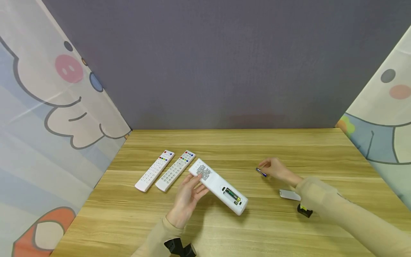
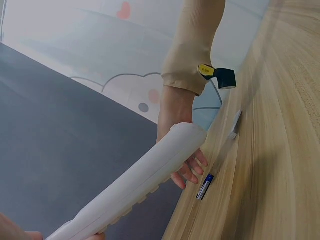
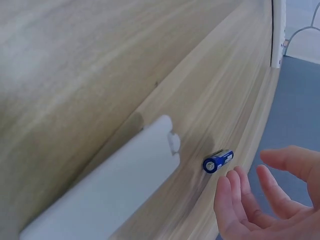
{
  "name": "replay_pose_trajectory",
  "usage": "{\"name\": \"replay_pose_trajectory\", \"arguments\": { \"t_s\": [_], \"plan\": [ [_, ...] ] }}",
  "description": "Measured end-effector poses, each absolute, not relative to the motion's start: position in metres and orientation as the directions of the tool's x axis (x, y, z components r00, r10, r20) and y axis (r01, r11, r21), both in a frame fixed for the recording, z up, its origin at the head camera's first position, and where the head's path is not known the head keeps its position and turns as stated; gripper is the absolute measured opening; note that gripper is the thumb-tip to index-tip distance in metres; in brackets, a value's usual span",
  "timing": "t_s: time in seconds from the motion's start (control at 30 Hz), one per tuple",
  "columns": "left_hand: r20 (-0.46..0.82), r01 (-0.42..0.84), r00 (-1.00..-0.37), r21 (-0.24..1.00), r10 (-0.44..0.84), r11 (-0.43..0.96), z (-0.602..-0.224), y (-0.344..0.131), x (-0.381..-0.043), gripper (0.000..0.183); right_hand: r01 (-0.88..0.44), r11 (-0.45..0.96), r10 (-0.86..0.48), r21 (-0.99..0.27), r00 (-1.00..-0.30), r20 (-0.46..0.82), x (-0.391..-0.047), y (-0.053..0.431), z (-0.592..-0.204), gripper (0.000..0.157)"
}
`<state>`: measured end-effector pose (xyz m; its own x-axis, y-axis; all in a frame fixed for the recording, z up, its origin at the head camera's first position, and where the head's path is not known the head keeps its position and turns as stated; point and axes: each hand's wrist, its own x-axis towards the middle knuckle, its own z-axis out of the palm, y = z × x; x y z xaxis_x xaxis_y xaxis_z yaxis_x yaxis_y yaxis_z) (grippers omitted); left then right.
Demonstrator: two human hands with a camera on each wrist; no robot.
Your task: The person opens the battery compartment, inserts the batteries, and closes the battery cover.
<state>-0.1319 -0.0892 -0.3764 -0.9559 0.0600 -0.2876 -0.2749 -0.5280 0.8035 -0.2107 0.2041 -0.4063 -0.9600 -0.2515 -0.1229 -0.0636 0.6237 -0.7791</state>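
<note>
My left hand (image 1: 186, 201) holds a white remote control (image 1: 214, 182) by one end, back side up and raised off the table. Its battery compartment is uncovered, and a green and black battery (image 1: 232, 194) lies inside. On the table to the right is a blue battery (image 1: 261, 172), also in the right wrist view, where the blue battery (image 3: 218, 161) lies on its side. Close by it is my right hand (image 1: 277, 169), its fingers loosely bent and spread, apart from the battery. The white battery cover (image 1: 289, 195) lies near my right forearm.
Two more white remote controls, one at the far left (image 1: 155, 171) and one beside it (image 1: 175, 171), lie buttons up. A grey panel (image 1: 231, 64) stands behind the wooden table (image 1: 224, 142). Cartoon-printed sheets (image 1: 38, 142) hang at the sides.
</note>
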Motion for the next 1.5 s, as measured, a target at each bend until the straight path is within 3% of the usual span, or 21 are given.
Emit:
{"name": "replay_pose_trajectory", "arguments": {
  "t_s": [0.87,1.5],
  "plan": [
    [-0.289,-0.282,-0.955,0.804,0.07,-0.523,-0.378,-0.089,-0.134,0.043,-0.006,0.68,-0.245,-0.733,-0.944,-0.221,-0.225,0.206,-0.418,0.029],
    [-0.289,-0.28,-0.955,0.802,0.067,-0.527,-0.378,-0.088,-0.133,0.042,-0.018,0.685,-0.298,-0.728,-0.919,-0.258,-0.221,0.207,-0.418,0.016]
  ]
}}
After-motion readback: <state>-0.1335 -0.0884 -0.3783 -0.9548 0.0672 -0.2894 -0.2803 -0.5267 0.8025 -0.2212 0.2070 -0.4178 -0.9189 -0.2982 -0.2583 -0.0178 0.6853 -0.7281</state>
